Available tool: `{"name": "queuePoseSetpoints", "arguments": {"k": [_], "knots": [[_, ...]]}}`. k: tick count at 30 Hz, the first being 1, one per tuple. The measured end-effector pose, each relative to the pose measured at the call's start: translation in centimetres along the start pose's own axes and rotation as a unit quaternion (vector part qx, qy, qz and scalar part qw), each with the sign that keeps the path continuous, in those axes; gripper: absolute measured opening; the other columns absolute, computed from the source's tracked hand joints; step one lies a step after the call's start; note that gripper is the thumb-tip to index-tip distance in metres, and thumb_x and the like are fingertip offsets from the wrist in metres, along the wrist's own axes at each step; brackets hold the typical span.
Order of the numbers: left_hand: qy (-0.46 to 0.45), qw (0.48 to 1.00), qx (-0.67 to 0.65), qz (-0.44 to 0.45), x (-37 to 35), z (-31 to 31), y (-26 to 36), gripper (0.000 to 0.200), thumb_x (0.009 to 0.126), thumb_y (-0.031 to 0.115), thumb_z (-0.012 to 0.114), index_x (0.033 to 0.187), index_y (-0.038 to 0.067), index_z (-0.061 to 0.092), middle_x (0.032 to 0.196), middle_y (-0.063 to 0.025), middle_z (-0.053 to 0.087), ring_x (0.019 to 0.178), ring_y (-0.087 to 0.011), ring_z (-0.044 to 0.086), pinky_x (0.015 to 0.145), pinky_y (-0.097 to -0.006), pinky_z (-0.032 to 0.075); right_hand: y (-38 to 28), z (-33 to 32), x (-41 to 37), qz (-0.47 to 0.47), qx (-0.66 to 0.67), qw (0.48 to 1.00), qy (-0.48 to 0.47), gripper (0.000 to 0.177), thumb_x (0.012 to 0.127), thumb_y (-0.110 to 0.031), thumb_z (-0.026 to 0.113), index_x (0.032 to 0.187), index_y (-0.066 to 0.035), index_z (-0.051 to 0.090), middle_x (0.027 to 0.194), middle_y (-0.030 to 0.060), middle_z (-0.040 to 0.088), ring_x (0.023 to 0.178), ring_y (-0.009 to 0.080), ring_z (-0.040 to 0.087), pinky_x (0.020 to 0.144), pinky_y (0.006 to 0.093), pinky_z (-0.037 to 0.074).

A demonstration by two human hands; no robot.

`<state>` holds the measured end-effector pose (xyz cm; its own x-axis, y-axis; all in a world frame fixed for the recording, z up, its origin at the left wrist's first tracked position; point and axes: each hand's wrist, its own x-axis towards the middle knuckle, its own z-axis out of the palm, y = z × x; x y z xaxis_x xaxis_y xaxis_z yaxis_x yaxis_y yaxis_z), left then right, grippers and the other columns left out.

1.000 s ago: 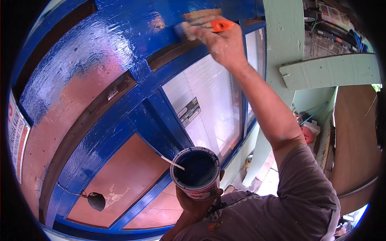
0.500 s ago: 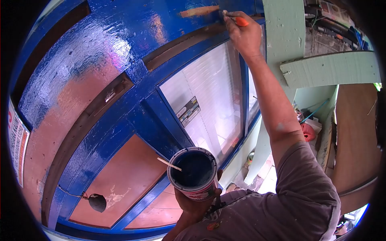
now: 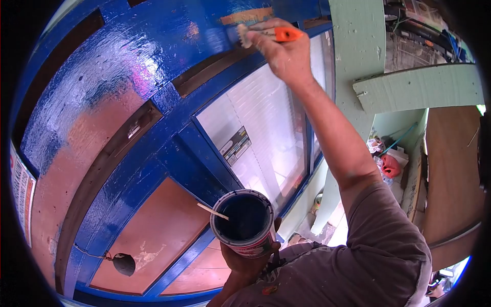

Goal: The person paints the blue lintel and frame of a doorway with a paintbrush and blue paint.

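Left hand (image 3: 245, 258) is cupping round paint can of dark blue paint (image 3: 242, 221) from below, near chest | thin wooden stir stick (image 3: 212, 211) is resting across can rim | right hand (image 3: 284, 51) is gripping orange-handled paintbrush (image 3: 266, 35), bristles touching glossy blue-painted wooden door frame (image 3: 153, 61) overhead.
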<state>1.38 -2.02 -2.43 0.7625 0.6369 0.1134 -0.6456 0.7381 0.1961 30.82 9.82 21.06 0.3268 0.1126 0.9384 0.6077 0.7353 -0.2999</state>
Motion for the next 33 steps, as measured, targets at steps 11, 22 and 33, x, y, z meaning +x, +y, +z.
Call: {"name": "queuePoseSetpoints", "arguments": {"k": [11,22,33], "knots": [[0.056,0.978,0.196,0.045,-0.5,0.7,0.1,0.087,0.089,0.027,0.082,0.157,0.016,0.028,0.151,-0.0131,0.047,0.141,-0.0328,0.049,0.112,-0.0501,0.050,0.1,-1.8,0.4,-0.024,0.045,0.996,0.079,0.014,0.087,-0.014,0.080,0.096,-0.004,0.077,0.076,0.0048,0.073,0.071,0.0104,0.065,0.069,0.0271,0.053],[-0.007,1.000,0.003,-0.014,-0.1,0.8,0.1,0.083,0.094,0.058,0.065,0.158,0.018,0.031,0.154,-0.0169,0.045,0.145,-0.0404,0.041,0.100,-0.0583,0.056,6.0,-2.7,4.0,0.064,-0.118,0.988,0.076,0.017,0.091,-0.022,0.077,0.094,-0.005,0.077,0.076,0.0073,0.073,0.070,0.0166,0.066,0.070,0.0320,0.053],[0.004,1.000,0.008,0.013,-1.5,-1.0,0.8,0.094,0.089,0.078,0.057,0.159,0.018,0.034,0.155,-0.0203,0.044,0.147,-0.0410,0.035,0.089,-0.0559,0.058,12.7,-4.8,7.6,-0.008,-0.129,0.977,0.170,0.017,0.093,-0.016,0.075,0.101,-0.002,0.076,0.093,0.0074,0.079,0.089,0.0123,0.072,0.082,0.0286,0.055]]}}
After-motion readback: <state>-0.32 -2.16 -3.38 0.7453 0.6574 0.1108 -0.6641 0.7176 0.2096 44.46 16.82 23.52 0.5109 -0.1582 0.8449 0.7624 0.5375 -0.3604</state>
